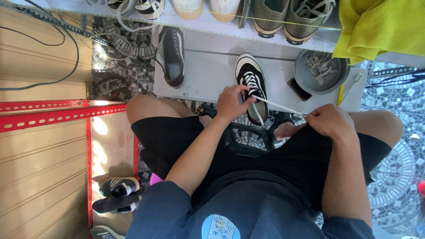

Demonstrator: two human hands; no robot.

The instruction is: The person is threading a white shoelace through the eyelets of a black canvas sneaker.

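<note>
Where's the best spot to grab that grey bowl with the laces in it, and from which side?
Judging by its shape, grip the grey bowl by its rim, on the near edge facing the person. The rim is bare all round and the loose laces sit in the middle. The right hand is closest; the dark phone lies against the bowl's left side, so avoid that.

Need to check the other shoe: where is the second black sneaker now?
In the head view, the second black sneaker lies on the grey platform's left part, left of the sneaker being laced.
</note>
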